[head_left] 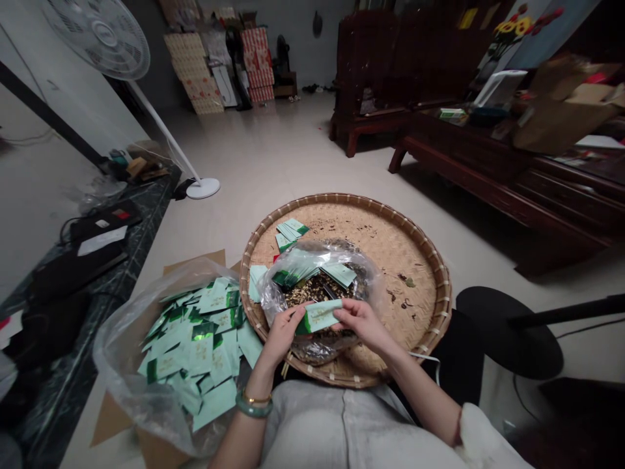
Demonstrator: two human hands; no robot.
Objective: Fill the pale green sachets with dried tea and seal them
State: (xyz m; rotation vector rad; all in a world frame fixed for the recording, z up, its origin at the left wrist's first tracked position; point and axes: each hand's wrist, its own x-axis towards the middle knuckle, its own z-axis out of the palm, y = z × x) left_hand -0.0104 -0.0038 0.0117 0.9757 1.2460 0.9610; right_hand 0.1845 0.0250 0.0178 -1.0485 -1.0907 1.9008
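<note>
Between my two hands is a pale green paper packet [323, 315] with a darker green end. My left hand [288, 329] pinches its dark green end, and my right hand [360, 320] pinches the opposite end. Just beneath is a clear plastic bag [273, 290] holding dark and tan dried bits, with several more packets [336, 273] lying on top. A dark slim tool, its kind unclear, sticks out of the dried bits. The bag rests on a round woven bamboo tray [420, 312] at my lap. More packets [291, 229] lie at the tray's far left.
To the left, a big plastic bag in a cardboard box [114, 417] holds a heap of similar packets [200, 345]. A white standing fan [202, 188] is farther left. A black round base [510, 332] stands at right, near a dark wooden table [488, 163].
</note>
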